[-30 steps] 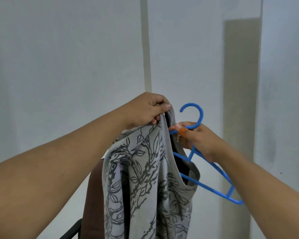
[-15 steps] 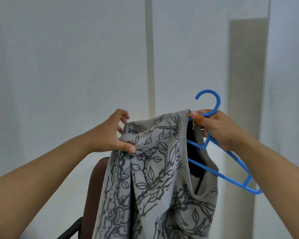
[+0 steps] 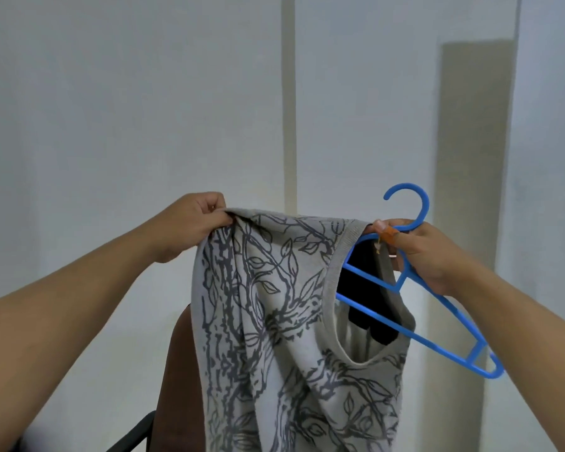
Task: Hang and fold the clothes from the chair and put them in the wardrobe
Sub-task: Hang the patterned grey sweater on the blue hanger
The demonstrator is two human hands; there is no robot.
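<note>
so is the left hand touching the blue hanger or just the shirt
Apart. The head view shows the left hand pinching only the patterned shirt at its far corner, with a wide stretch of fabric between it and the blue hanger, which the right hand holds.

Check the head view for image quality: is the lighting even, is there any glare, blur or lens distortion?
Head view: soft, dim, even light, no glare; a faint grey shadow band on the wall at right. The shirt print, the hanger and both hands, left and right, are sharp enough. Wide-angle stretch enlarges the forearms at the lower corners.
</note>
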